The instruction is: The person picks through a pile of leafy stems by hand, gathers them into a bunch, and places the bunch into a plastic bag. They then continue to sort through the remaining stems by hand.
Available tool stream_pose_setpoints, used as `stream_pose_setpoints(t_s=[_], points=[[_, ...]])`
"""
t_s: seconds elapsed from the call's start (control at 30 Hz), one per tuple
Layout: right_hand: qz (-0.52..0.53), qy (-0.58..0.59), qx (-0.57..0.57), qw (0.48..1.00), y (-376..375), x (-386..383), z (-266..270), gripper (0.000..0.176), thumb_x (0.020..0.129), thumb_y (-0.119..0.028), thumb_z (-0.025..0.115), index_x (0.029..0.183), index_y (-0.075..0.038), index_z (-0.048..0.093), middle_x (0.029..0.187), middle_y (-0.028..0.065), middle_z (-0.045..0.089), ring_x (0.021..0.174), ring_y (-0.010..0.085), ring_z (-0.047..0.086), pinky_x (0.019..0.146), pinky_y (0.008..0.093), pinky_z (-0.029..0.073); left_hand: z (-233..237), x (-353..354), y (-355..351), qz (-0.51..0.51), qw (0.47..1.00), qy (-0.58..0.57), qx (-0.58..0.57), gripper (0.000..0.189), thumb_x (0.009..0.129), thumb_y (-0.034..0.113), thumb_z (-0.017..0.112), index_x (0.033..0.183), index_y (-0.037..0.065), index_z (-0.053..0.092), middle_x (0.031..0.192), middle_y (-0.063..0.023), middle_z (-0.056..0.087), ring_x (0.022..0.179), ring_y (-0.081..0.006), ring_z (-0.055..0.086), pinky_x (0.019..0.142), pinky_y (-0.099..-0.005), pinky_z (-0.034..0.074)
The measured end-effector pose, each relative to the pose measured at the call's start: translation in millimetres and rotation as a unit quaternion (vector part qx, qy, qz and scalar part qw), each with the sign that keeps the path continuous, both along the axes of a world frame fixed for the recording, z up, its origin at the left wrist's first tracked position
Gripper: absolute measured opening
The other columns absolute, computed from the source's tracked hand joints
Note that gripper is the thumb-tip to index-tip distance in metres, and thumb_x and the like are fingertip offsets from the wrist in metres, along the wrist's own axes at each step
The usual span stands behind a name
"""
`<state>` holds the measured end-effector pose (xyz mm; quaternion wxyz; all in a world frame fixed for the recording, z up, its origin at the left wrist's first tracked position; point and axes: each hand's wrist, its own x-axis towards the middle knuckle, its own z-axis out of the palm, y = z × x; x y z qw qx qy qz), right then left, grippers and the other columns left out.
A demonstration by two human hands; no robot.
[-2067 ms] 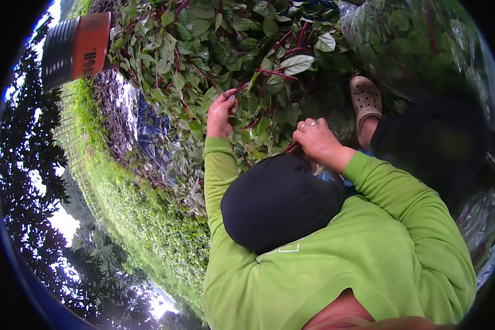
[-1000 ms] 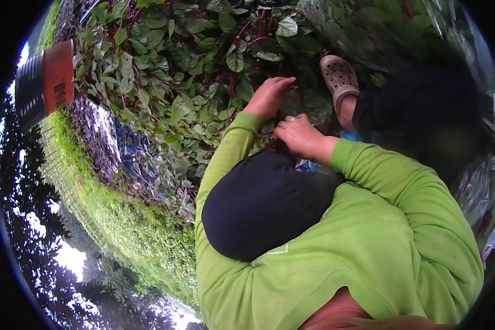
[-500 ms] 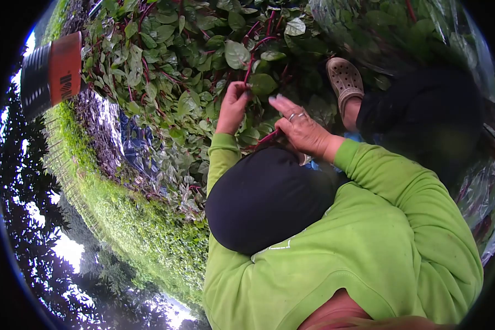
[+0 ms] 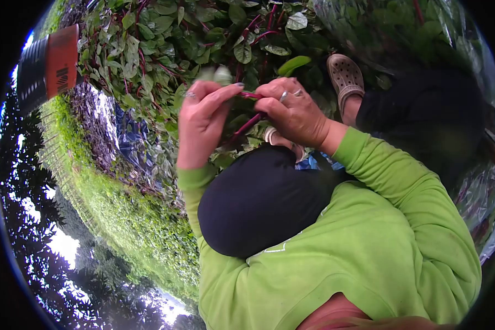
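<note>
My left hand (image 4: 203, 118), a ring on one finger, is pinched at a short red stem (image 4: 249, 95) between the two hands. A blurred pale-green leaf (image 4: 222, 76) shows just above its fingers. Close on the right, my right hand (image 4: 294, 110) has its fingers curled round that stem. A longer, thicker red stem (image 4: 244, 127) also runs into this hand from the lower left. One bright green leaf (image 4: 294, 65) sticks up above the right hand. Both hands are over a dense bed of red-stemmed leafy vines (image 4: 170, 49).
My bent dark-clad knee (image 4: 258, 203) rises below the hands. A tan clog (image 4: 346, 80) is on one foot, to the right. Clear plastic sheeting (image 4: 451, 27) lies at the upper right. An orange and black object (image 4: 60, 63) intrudes at the left edge.
My left hand has moved left from the upright vine stem, turned over and come nearer. My right hand, formerly with extended fingers, has curled up round the stems and shifted slightly up.
</note>
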<state>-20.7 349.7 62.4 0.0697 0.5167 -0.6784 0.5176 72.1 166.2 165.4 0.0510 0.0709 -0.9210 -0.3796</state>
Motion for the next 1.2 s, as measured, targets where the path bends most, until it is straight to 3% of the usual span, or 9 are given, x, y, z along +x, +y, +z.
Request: stream_pose_setpoints(t_s=[0.1, 0.17, 0.23, 0.3, 0.33, 0.43, 0.53, 0.77, 1.2], points=[[0.077, -0.159, 0.003, 0.984, -13, 24, -13, 0.025, 0.081, -0.009, 0.069, 0.103, -0.012, 0.059, 0.112, 0.0076, 0.064, 0.104, 0.0324, 0.059, 0.091, 0.0438, 0.048, 6, 11, -2, 0.075, 0.983, -0.161, 0.044, 0.021, 0.095, 0.001, 0.062, 0.113, 0.005, 0.071, 0.1, -0.0078, 0.067, 0.089, -0.0183, 0.064, 0.078, -0.0308, 0.052], [0.151, -0.209, 0.101, 0.961, -8, 46, -53, 0.031, 0.08, -0.002, 0.068, 0.109, -0.008, 0.058, 0.103, 0.0134, 0.065, 0.097, 0.0382, 0.061, 0.087, 0.0474, 0.049, -32, 37, -11, 0.155, 0.9, -0.371, 0.17, 0.021, 0.096, 0.006, 0.062, 0.115, 0.005, 0.072, 0.103, -0.0081, 0.069, 0.09, -0.0174, 0.064, 0.079, -0.0319, 0.053], [0.226, -0.277, 0.273, 0.893, 5, 70, -90, 0.034, 0.082, -0.005, 0.065, 0.115, -0.007, 0.058, 0.104, 0.0158, 0.067, 0.101, 0.0403, 0.061, 0.088, 0.0492, 0.05, -113, 89, -16, 0.084, 0.869, -0.481, 0.079, 0.023, 0.098, 0.014, 0.061, 0.117, 0.003, 0.071, 0.107, -0.0072, 0.072, 0.091, -0.0156, 0.064, 0.08, -0.0326, 0.053], [0.203, -0.362, 0.321, 0.851, 5, 73, -92, 0.036, 0.084, -0.007, 0.063, 0.119, -0.008, 0.058, 0.107, 0.0165, 0.067, 0.106, 0.0412, 0.06, 0.09, 0.0497, 0.05, -202, 162, -6, 0.221, 0.77, -0.367, 0.473, 0.024, 0.097, 0.013, 0.061, 0.115, 0.0, 0.071, 0.106, -0.0065, 0.073, 0.092, -0.0151, 0.064, 0.081, -0.0317, 0.053], [0.193, -0.403, 0.346, 0.825, 6, 77, -93, 0.037, 0.084, -0.008, 0.062, 0.121, -0.009, 0.059, 0.109, 0.0168, 0.067, 0.109, 0.0417, 0.06, 0.091, 0.0499, 0.05, -143, 127, 26, 0.268, 0.749, -0.341, 0.5, 0.023, 0.094, 0.008, 0.062, 0.112, -0.002, 0.071, 0.102, -0.007, 0.073, 0.09, -0.0148, 0.065, 0.081, -0.03, 0.052], [0.174, -0.339, 0.406, 0.831, 2, 90, -101, 0.036, 0.086, -0.011, 0.062, 0.123, -0.011, 0.061, 0.111, 0.0164, 0.067, 0.112, 0.0421, 0.06, 0.093, 0.0506, 0.05, -208, 148, -6, 0.268, 0.807, -0.332, 0.408, 0.022, 0.092, 0.007, 0.063, 0.111, -0.001, 0.073, 0.1, -0.0065, 0.074, 0.091, -0.0138, 0.066, 0.082, -0.0294, 0.052], [0.151, -0.325, 0.434, 0.826, 6, 81, -80, 0.029, 0.089, -0.015, 0.062, 0.118, -0.013, 0.064, 0.11, 0.0136, 0.067, 0.113, 0.0384, 0.06, 0.102, 0.0537, 0.044, -190, 98, -11, 0.294, 0.93, -0.148, 0.162, 0.022, 0.092, 0.012, 0.066, 0.109, 0.0, 0.073, 0.096, -0.0099, 0.075, 0.088, -0.0166, 0.069, 0.081, -0.0305, 0.053], [0.158, -0.292, 0.393, 0.857, 15, 78, -98, 0.033, 0.087, -0.018, 0.067, 0.119, -0.018, 0.064, 0.111, 0.0104, 0.064, 0.111, 0.0353, 0.06, 0.09, 0.0548, 0.045, -206, 33, -9, 0.235, 0.911, -0.29, -0.174, 0.034, 0.082, 0.035, 0.076, 0.098, 0.004, 0.074, 0.098, -0.0183, 0.071, 0.092, -0.0364, 0.069, 0.079, -0.0451, 0.055], [0.176, -0.245, 0.41, 0.861, 16, 70, -98, 0.034, 0.083, -0.011, 0.065, 0.116, -0.014, 0.066, 0.111, 0.0122, 0.062, 0.112, 0.0355, 0.059, 0.087, 0.0512, 0.048, -260, 75, -7, 0.262, 0.922, -0.286, -0.001, 0.037, 0.091, 0.032, 0.067, 0.111, 0.001, 0.071, 0.103, -0.021, 0.074, 0.097, -0.0358, 0.071, 0.088, -0.0416, 0.054]])
